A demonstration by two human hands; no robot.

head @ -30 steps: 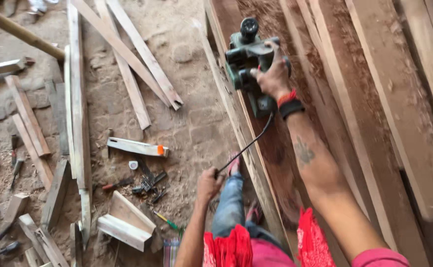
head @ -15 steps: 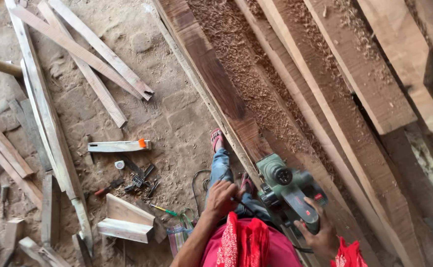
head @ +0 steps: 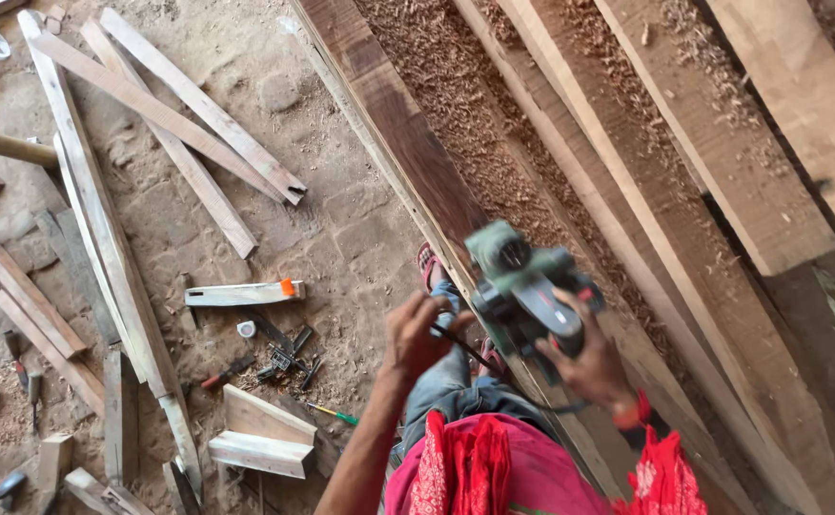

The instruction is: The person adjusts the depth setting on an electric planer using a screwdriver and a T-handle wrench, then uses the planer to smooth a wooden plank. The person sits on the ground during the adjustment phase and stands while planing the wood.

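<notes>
Right hand [head: 584,367] grip closed on planer [head: 522,286], flat on plank [head: 389,124]; left hand [head: 416,336] holds cord [head: 460,348] aside, clear of tool.

The green planer [head: 524,286] is pretty motion-blurred, so its front knob and body details are mush. The right hand [head: 584,364] covers its rear handle. The dark plank [head: 389,124] under the planer runs off the top edge. Left of the planer, the left hand [head: 416,336] hides part of the black cord [head: 465,351].
</notes>
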